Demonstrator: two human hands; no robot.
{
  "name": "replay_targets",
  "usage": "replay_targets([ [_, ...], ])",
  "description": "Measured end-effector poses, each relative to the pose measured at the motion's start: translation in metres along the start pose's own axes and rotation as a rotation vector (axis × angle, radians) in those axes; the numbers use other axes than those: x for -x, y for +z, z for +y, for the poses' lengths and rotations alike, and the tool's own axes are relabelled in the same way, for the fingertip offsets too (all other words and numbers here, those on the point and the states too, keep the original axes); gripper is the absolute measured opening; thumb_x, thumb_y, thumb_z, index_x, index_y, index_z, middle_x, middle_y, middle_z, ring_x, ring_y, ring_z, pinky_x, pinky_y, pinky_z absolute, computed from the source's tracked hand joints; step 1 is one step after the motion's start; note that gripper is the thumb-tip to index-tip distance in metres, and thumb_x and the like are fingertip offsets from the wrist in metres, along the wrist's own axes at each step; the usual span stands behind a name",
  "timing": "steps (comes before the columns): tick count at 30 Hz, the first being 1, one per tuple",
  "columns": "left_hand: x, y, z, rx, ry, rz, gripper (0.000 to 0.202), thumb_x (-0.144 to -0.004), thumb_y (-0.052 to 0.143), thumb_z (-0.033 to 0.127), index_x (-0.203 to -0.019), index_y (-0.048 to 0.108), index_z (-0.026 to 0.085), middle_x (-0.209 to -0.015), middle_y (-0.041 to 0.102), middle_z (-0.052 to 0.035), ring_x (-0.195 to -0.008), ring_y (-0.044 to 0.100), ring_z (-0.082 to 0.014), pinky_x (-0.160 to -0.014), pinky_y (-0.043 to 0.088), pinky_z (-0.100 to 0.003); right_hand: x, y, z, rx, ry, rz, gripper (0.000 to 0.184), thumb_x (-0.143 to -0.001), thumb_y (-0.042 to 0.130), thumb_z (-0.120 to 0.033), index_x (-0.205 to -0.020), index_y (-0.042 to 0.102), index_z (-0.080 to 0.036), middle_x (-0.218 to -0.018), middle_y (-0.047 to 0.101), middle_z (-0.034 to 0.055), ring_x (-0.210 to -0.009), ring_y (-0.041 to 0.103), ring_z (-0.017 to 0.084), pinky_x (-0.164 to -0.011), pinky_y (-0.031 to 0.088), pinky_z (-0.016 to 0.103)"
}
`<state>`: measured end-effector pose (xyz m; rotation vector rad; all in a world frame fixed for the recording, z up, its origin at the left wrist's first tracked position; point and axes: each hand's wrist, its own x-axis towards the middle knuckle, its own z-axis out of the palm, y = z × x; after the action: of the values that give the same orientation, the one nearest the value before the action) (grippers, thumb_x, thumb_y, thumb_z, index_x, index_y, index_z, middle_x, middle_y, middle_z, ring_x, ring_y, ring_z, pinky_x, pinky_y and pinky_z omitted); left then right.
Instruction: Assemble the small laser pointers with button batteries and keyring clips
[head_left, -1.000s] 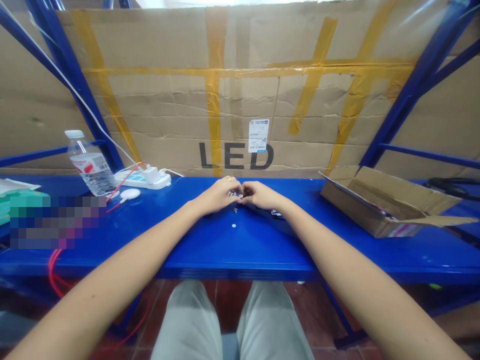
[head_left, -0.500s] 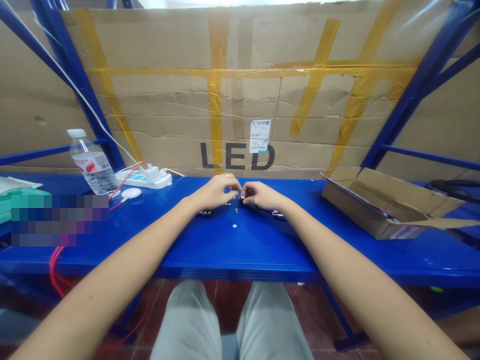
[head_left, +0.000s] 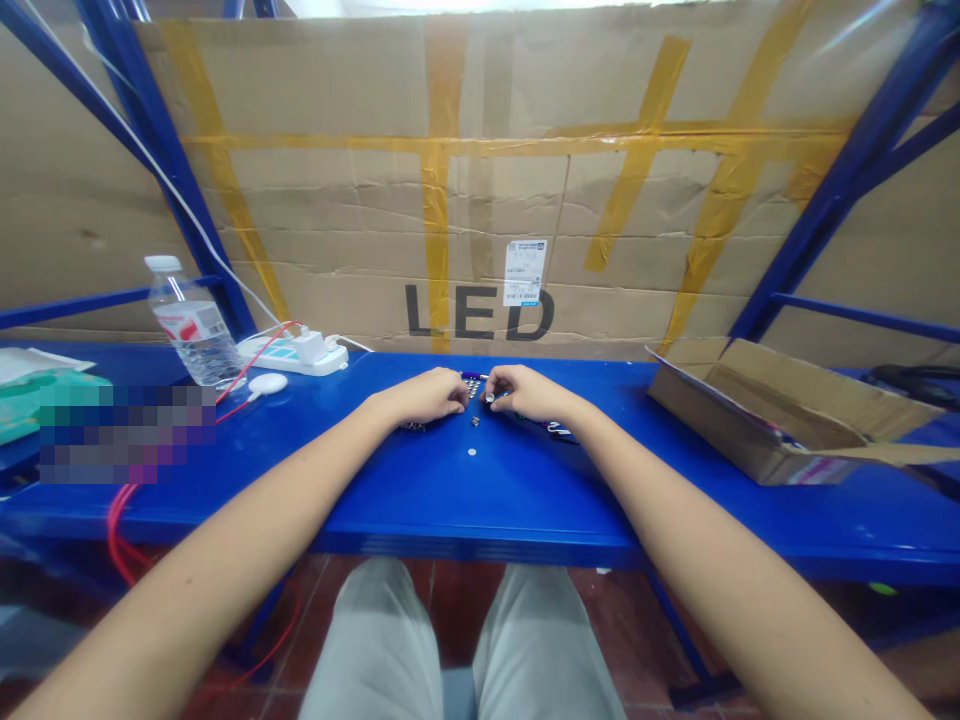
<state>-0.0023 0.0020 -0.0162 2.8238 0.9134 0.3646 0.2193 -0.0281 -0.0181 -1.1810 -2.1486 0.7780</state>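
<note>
My right hand [head_left: 521,392] pinches a small round silvery piece [head_left: 490,398] between thumb and fingertips, just above the blue table. Facing it, my left hand [head_left: 431,394] is closed with fingers curled down toward the tabletop; whatever its fingertips hold is hidden. Between the hands lie several small metal pieces [head_left: 472,388], with a blue pen-like stick [head_left: 473,376] behind them. Closer to me are another small metal piece [head_left: 475,421] and a flat whitish disc [head_left: 472,452]. Dark metallic items [head_left: 413,427] show under my left wrist, and white-and-dark items [head_left: 559,431] by my right wrist.
An open cardboard box [head_left: 780,430] stands on the table [head_left: 480,500] at right. At left are a water bottle [head_left: 191,325], a white power strip [head_left: 330,358], a white round puck [head_left: 268,384] and red cables [head_left: 124,520]. A large cardboard sheet [head_left: 360,220] closes off the back.
My left hand has drawn away from my right hand and lowered toward the table, uncovering the small metal pieces and the blue stick. My right hand keeps the round piece. The view shifted slightly.
</note>
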Motion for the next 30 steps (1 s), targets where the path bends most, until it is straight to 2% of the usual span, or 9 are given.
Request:
replay_targets([
  [6,0.0,-0.003,0.008,0.072,-0.043,0.028,0.006,-0.077,0.065,0.019,-0.08,0.07,0.018,-0.083,0.07,-0.0025,-0.077,0.063,-0.0173,-0.069,0.044,-0.026,0.0,0.0,-0.001,0.021,-0.005,-0.003,0.017,-0.068,0.066,-0.007,-0.079,0.059,-0.018,-0.082,0.067,0.0014,-0.081,0.062,0.017,-0.08,0.047,0.03],
  [11,-0.002,-0.008,0.023,0.09,0.063,0.295,0.008,-0.083,0.062,0.017,-0.084,0.069,0.018,-0.084,0.07,-0.0035,-0.082,0.063,-0.0171,-0.078,0.046,-0.029,0.001,0.0,0.001,-0.001,0.017,-0.01,0.017,-0.072,0.063,-0.007,-0.084,0.058,-0.018,-0.084,0.068,0.0029,-0.083,0.065,0.019,-0.078,0.048,0.03],
  [13,-0.003,-0.008,0.028,0.104,0.11,0.349,0.006,-0.084,0.063,0.017,-0.084,0.069,0.018,-0.086,0.07,-0.0039,-0.085,0.063,-0.0173,-0.081,0.047,-0.03,0.0,0.0,0.001,-0.001,0.022,-0.009,0.017,-0.073,0.063,-0.006,-0.085,0.058,-0.018,-0.086,0.069,0.0032,-0.084,0.066,0.019,-0.078,0.049,0.03],
  [24,-0.007,0.002,0.027,0.055,0.211,0.3,0.009,-0.086,0.064,0.015,-0.088,0.072,0.018,-0.092,0.068,-0.0055,-0.091,0.062,-0.0184,-0.085,0.048,-0.032,0.002,0.0,-0.005,-0.022,0.038,0.011,0.019,-0.071,0.064,-0.004,-0.082,0.058,-0.018,-0.079,0.068,0.0001,-0.079,0.064,0.018,-0.072,0.048,0.027],
  [27,-0.005,-0.003,0.028,0.08,0.19,0.302,0.011,-0.086,0.062,0.016,-0.09,0.073,0.018,-0.094,0.069,-0.0059,-0.09,0.064,-0.0177,-0.084,0.048,-0.031,0.002,0.0,-0.004,-0.064,0.05,0.01,0.02,-0.071,0.064,-0.003,-0.082,0.057,-0.018,-0.079,0.069,0.0006,-0.078,0.065,0.018,-0.072,0.049,0.028],
  [30,-0.001,-0.011,0.023,0.062,0.113,0.286,0.016,-0.087,0.057,0.016,-0.094,0.072,0.017,-0.092,0.071,-0.0051,-0.085,0.064,-0.0171,-0.08,0.048,-0.03,0.001,0.001,0.0,-0.118,0.056,-0.001,0.021,-0.072,0.062,-0.001,-0.082,0.056,-0.019,-0.081,0.07,0.0016,-0.079,0.066,0.018,-0.074,0.051,0.029],
])
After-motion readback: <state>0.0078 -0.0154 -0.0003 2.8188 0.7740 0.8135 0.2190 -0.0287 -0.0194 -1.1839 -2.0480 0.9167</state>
